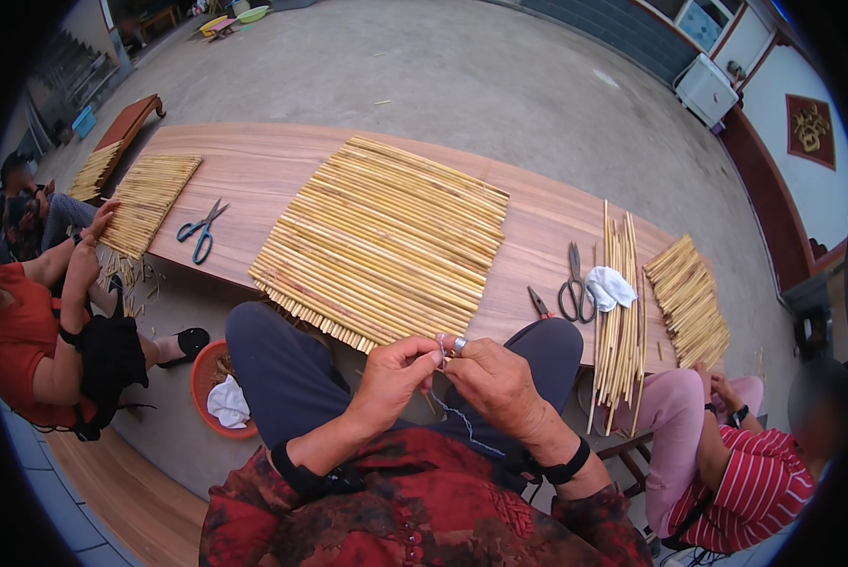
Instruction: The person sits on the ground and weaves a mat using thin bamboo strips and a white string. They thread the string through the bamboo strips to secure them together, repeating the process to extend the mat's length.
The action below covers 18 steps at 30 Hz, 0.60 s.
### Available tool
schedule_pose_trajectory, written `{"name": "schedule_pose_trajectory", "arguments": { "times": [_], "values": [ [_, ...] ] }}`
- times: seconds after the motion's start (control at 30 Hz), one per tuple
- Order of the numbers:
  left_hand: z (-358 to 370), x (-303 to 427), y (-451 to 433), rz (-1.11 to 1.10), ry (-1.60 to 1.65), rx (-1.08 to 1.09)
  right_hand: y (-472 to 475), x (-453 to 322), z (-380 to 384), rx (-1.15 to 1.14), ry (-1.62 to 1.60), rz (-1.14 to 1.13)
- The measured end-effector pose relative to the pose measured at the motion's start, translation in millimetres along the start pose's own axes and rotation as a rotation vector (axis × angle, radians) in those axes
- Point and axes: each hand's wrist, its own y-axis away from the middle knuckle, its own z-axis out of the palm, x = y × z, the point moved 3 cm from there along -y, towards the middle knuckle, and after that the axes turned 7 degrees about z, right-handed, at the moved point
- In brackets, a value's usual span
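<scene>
At the near edge of a mat of yellow reed stalks (pixel 388 241), my left hand (pixel 395 375) and my right hand (pixel 494 379) meet, fingertips pinching a thin twisted cord (pixel 470 423). The cord's loose end hangs down over my lap. A ring sits on a finger of my right hand. The mat lies on the wooden table (pixel 218 166) and its near edge overhangs towards my knees. Right of the mat are small pliers (pixel 538 303), dark scissors (pixel 575 287) and a bundle of loose stalks (pixel 618 340) with a white cloth (pixel 610 288) on it.
Teal-handled scissors (pixel 203 230) lie on the table's left part. Co-workers sit on both sides, beside a left reed mat (pixel 151 202) and a right reed mat (pixel 689 305). An orange basin (pixel 203 397) with a white cloth stands on the floor by my left leg.
</scene>
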Motion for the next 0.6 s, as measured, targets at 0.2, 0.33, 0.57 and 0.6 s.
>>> {"name": "schedule_pose_trajectory", "arguments": {
  "times": [0.2,0.33,0.57,0.6],
  "values": [
    [-0.5,1.7,-3.9,-0.063,-0.065,-0.040,-3.2,-1.3,3.3,-0.049,0.121,-0.056],
    [-2.9,-1.3,-3.8,-0.082,0.009,-0.050,-1.2,2.1,0.7,0.015,-0.088,0.002],
    [-1.6,-4.1,-1.7,-0.122,0.132,-0.107,10.6,15.9,4.4,0.075,-0.414,0.409],
    [-1.4,-3.2,-2.3,-0.111,0.105,-0.119,12.1,18.7,7.2,0.030,-0.545,0.479]
  ]
}}
